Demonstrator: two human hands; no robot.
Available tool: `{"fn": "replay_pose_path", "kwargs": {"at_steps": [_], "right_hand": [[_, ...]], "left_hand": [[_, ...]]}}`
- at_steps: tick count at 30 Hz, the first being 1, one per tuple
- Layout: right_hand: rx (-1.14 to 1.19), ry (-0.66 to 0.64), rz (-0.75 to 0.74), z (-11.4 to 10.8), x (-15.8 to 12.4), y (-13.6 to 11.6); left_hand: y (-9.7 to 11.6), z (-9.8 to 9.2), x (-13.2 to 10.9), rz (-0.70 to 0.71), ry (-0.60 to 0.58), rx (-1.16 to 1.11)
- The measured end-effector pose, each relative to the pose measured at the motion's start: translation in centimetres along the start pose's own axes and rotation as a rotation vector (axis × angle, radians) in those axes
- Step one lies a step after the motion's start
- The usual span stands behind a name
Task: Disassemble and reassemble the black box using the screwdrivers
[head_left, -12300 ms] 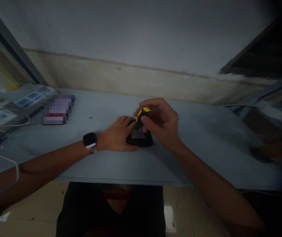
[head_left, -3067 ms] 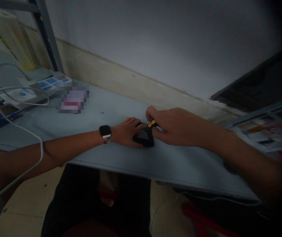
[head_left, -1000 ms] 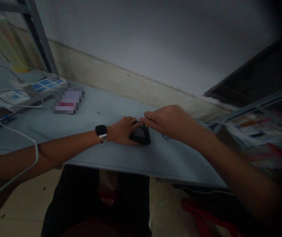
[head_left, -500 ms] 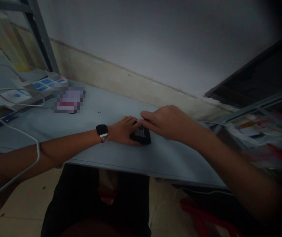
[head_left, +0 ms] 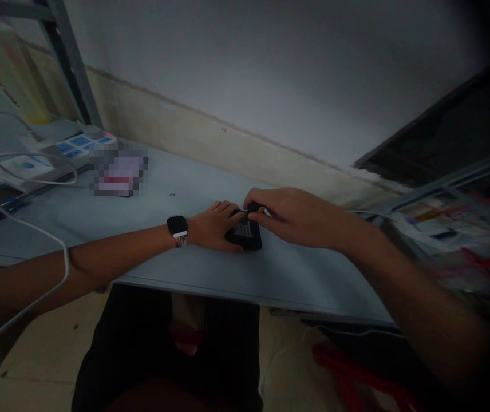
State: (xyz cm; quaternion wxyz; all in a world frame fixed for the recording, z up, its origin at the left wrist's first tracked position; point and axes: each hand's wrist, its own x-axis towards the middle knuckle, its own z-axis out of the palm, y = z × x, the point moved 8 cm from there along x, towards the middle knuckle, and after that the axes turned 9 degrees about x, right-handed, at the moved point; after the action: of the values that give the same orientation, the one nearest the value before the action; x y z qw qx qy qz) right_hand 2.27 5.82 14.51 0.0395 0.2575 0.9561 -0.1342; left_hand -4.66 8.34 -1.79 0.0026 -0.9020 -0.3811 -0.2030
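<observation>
A small black box [head_left: 248,236] with a printed label on its top lies on the desk. My left hand [head_left: 214,226], with a dark watch on its wrist, grips the box from the left; the thumb lies along its near side and the fingers are at its far side. Over the box's far right corner, my right hand [head_left: 281,214] is closed in a pinch. Between its thumb and fingers shows a short black and yellow handle, which looks like a screwdriver [head_left: 260,210]. Its tip is hidden. Tiny dark bits [head_left: 172,194] lie on the desk beyond my left hand.
The grey desk [head_left: 210,274] runs along a wall. At the left are a blurred-out phone [head_left: 120,174], a white power strip [head_left: 84,143], a yellowish translucent container [head_left: 17,68] and a white cable [head_left: 65,257]. Clutter [head_left: 455,240] sits at the right; a red stool [head_left: 356,372] stands below.
My right hand has turned and shifted slightly, so the black and yellow handle now shows between its fingers. My left hand and the box stay in place.
</observation>
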Motion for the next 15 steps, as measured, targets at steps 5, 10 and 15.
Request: {"fn": "replay_pose_path", "kwargs": {"at_steps": [5, 10, 15], "right_hand": [[-0.003, 0.120, 0.063, 0.1, -0.2, 1.8], [0.350, 0.428, -0.115, 1.2, 0.2, 2.7], [1.164, 0.545, -0.190, 5.0, 1.9, 4.3]], "left_hand": [[0.2, -0.3, -0.1, 0.004, 0.017, -0.028], [-0.1, 0.0, -0.1, -0.004, -0.001, -0.013], [0.0, -0.2, 0.0, 0.018, 0.000, -0.080]]}}
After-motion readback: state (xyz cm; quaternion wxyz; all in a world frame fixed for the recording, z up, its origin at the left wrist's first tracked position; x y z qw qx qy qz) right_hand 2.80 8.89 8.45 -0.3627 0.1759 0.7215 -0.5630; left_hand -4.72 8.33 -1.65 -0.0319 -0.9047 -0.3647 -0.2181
